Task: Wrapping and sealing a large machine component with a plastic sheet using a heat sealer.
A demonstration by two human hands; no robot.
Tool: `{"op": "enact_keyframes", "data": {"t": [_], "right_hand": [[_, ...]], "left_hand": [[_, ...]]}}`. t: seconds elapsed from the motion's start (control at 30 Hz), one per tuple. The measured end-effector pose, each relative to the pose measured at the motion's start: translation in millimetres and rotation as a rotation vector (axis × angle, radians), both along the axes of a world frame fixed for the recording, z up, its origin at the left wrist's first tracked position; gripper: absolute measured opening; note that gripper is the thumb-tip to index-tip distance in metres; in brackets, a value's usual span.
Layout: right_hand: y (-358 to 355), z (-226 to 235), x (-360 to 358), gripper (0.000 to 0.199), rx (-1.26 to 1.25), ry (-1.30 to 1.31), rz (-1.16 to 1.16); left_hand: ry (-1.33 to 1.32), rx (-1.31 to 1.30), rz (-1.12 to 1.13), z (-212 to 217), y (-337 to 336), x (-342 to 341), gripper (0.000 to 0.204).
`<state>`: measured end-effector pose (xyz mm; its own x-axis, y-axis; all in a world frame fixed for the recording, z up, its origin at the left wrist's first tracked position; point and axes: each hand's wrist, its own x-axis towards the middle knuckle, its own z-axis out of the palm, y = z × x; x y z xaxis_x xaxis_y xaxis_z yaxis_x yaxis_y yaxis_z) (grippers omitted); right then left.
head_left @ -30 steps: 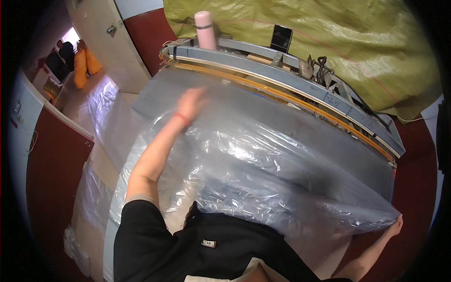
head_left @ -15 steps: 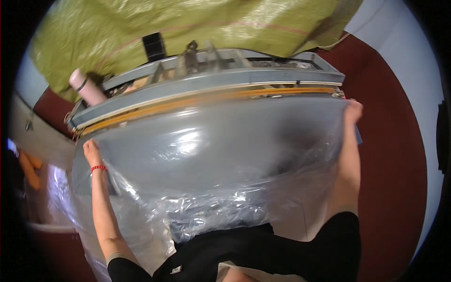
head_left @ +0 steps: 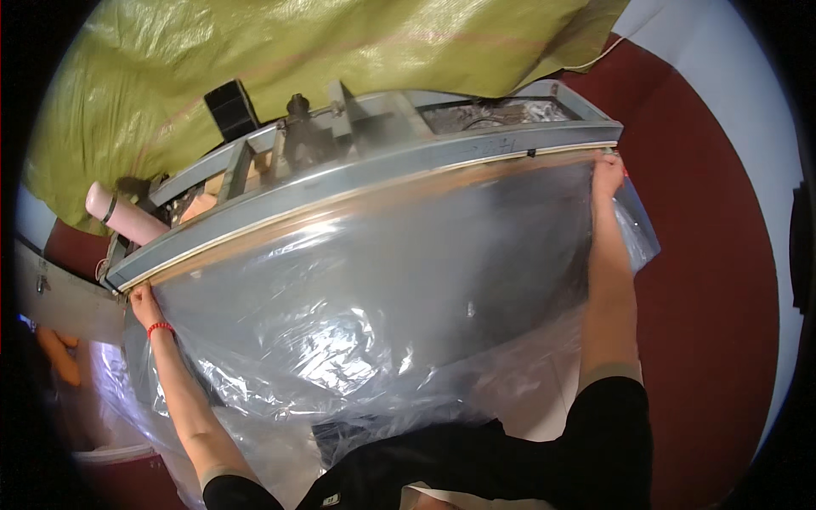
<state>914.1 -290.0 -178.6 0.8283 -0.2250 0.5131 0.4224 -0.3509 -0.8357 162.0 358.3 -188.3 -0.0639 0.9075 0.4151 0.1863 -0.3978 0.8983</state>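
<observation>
The left hand (head_left: 144, 304) is closed on the left corner of the clear plastic bag (head_left: 374, 323); its fingers pinch the edge of the film just under the end of the long grey sealing bar (head_left: 365, 178). A red band sits on that wrist. The right hand (head_left: 607, 174) is closed in the same way on the right corner, its fingertips pressed against the other end of the bar.

One second ago only the left arm lay flat over the film and the right hand was low at the side. Half a second ago both hands were already out at the corners. Now the mouth of the bag is pulled straight between the two hands and lies along the wooden-coloured strip of the bar, so it looks aligned with the machine, in my judgement.

Beyond the fingers, on the machine frame, lies a pink bottle (head_left: 123, 217) and a small black box (head_left: 231, 106). Behind all is a yellow-green tarpaulin (head_left: 340, 51); beside the right hand is the dark red floor (head_left: 705, 280).
</observation>
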Motion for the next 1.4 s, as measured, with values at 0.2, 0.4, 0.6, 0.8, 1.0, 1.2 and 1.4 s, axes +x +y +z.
{"op": "enact_keyframes", "data": {"t": [0.2,0.4,0.6,0.8,1.0,1.2,1.4], "right_hand": [[0,10,-3,0.011,0.22,0.131,0.161],[2,28,-30,0.025,0.113,0.116,0.298],[-51,73,-58,0.03,-0.454,0.145,0.289],[-84,103,-120,0.034,-0.611,0.137,-0.439],[126,157,-282,0.03,-0.41,-0.383,0.605],[279,158,-516,0.029,-0.418,-0.696,1.444],[280,131,-539,0.012,-0.512,0.019,1.862]], "left_hand": [[-0.215,-0.147,-0.023,18,-20,-6,0.017],[-0.26,-0.202,-0.027,22,-29,1,0.012],[0.215,-0.124,-0.383,69,-86,-5,0.003],[0.168,-0.048,-0.568,117,-194,-26,0.009],[0.103,-0.021,-0.614,152,-259,-52,0.004],[0.284,0.058,-0.624,173,-301,-82,0.005],[0.474,0.146,-0.62,163,-335,-126,0.024]]}}
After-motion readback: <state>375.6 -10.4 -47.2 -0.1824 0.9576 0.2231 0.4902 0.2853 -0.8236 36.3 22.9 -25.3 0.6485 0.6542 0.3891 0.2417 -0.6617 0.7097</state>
